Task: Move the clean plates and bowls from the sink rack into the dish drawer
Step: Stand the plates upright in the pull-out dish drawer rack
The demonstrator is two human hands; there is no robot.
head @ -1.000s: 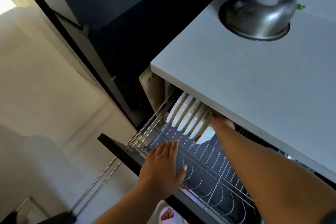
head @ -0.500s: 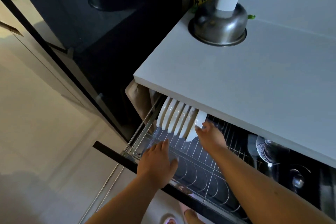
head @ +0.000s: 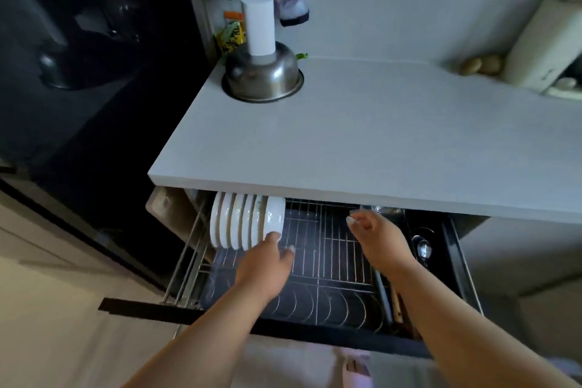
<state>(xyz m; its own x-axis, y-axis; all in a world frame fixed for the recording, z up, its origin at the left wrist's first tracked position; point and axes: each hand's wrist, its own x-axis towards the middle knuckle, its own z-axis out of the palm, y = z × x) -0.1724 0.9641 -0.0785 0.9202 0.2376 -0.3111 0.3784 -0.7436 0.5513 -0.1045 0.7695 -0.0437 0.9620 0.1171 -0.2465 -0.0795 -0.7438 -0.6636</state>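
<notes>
A grey counter point(head: 362, 142) overhangs the open dish drawer point(head: 315, 261). The left hand point(head: 267, 264) touches the lower rim of the white bowl point(head: 274, 217) just beyond it, beside upright plates point(head: 230, 220). The right hand point(head: 378, 239), fingers relaxed, hovers over bare rack.

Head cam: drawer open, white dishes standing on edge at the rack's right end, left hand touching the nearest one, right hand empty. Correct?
One thing is off: the white dishes stand at the left end of the wire rack, not the right, as the head view shows. The rest holds: the drawer is open, the left hand touches the nearest one, and the right hand is empty.
</notes>
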